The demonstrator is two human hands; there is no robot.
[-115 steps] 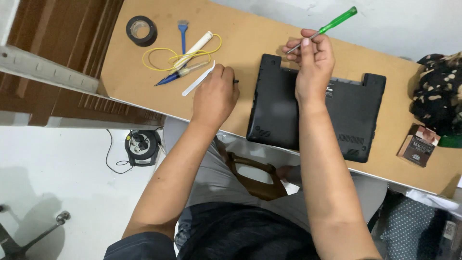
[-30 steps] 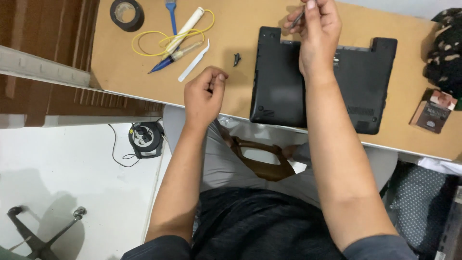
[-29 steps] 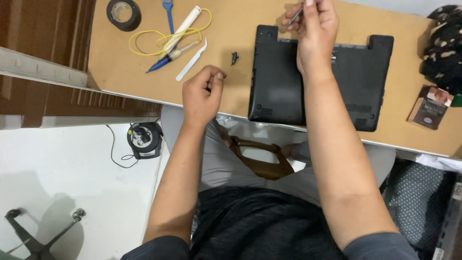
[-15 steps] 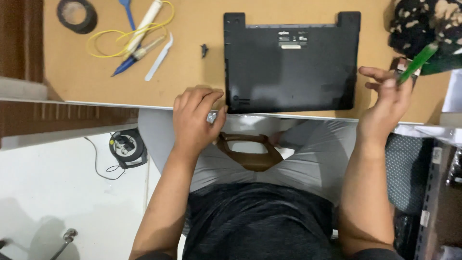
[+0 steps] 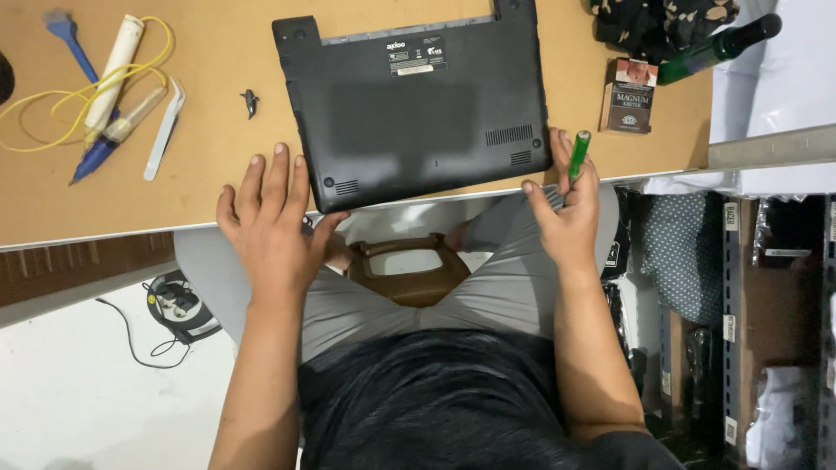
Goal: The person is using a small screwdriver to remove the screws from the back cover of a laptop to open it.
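- The left hand lies flat with fingers spread on the near edge of the tan surface, its thumb side just beside the near left corner of the laptop.
- The laptop is black and lies upside down on the surface, its near edge reaching the surface's rim.
- The right hand is closed around a green-handled screwdriver, at the laptop's near right corner.
- Small dark screws sit left of the laptop; white tweezers and a yellow cord lie farther left.
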